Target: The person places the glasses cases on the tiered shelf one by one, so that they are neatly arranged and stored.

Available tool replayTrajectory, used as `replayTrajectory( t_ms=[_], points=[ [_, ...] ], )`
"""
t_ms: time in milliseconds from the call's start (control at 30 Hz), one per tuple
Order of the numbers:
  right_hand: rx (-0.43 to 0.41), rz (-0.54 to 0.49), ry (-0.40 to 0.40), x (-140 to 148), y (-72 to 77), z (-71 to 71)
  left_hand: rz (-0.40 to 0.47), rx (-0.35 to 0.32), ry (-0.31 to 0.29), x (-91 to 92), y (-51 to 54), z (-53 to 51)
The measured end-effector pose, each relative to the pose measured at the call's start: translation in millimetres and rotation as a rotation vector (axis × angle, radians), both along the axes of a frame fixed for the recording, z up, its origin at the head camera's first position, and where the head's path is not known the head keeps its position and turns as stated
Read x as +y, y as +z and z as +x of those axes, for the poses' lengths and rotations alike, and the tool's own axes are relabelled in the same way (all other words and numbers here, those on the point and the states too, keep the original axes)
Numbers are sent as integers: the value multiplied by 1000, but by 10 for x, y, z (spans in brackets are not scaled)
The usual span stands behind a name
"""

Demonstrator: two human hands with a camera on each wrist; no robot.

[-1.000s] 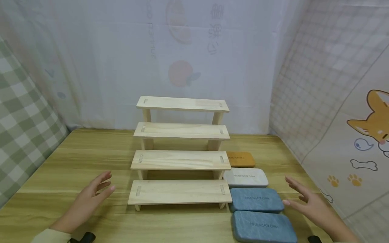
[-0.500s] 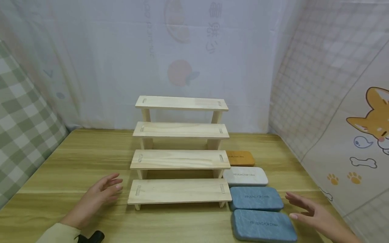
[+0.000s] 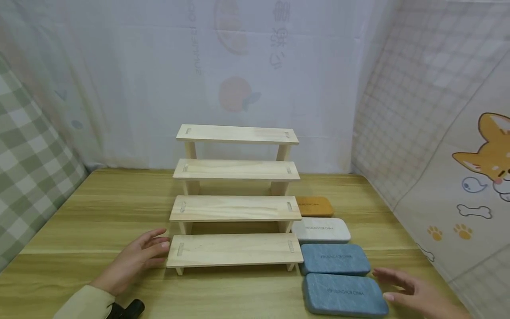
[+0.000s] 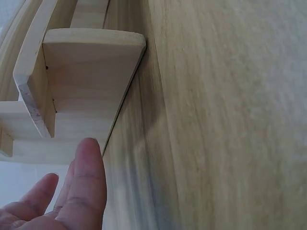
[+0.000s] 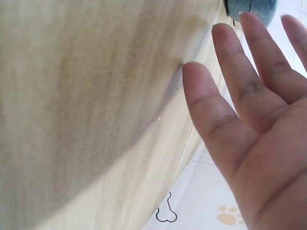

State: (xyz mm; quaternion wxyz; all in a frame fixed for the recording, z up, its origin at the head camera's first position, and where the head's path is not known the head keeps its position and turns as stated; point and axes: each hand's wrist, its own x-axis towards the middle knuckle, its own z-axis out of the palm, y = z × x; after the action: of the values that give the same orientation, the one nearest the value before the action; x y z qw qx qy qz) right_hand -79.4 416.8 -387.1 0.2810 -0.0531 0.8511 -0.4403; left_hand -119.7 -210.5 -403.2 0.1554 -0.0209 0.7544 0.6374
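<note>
A pale wooden tiered rack [image 3: 235, 250] with several steps stands mid-table in the head view. Beside its lowest step, on the left, is my left hand [image 3: 137, 259], fingers extended and holding nothing; contact with the rack cannot be told. The left wrist view shows that hand's fingers [image 4: 85, 191] before the rack's side panel [image 4: 91, 72]. My right hand [image 3: 416, 292] is just right of two blue cases [image 3: 334, 259], its fingers loosely extended with nothing in them. In the right wrist view its fingers [image 5: 230, 52] spread above the tabletop, a blue case [image 5: 252, 10] beyond.
A white case [image 3: 320, 230] and an orange case [image 3: 314, 206] lie behind the blue ones, along the rack's right side. The wooden table [image 3: 119, 190] ends at a pale cloth [image 3: 139, 88] behind, with printed fabric [image 3: 430, 133] at right and checked cloth [image 3: 36, 146] at left.
My left hand has moved right, up to the left end of the rack. My right hand has come lower, towards the table's front. Rack and cases keep their places.
</note>
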Motion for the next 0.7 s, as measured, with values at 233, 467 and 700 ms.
replayTrajectory(
  t_ms=[233,467,700],
  points=[
    [-16,-128,99,21,-75,2,52,-2,-20,43,-34,-27],
    [-1,-67,112,48,-152,-19,59,-28,-40,55,-64,-52],
    [73,162,153,47,-212,-25,80,-31,-82,82,-79,-48]
  ],
)
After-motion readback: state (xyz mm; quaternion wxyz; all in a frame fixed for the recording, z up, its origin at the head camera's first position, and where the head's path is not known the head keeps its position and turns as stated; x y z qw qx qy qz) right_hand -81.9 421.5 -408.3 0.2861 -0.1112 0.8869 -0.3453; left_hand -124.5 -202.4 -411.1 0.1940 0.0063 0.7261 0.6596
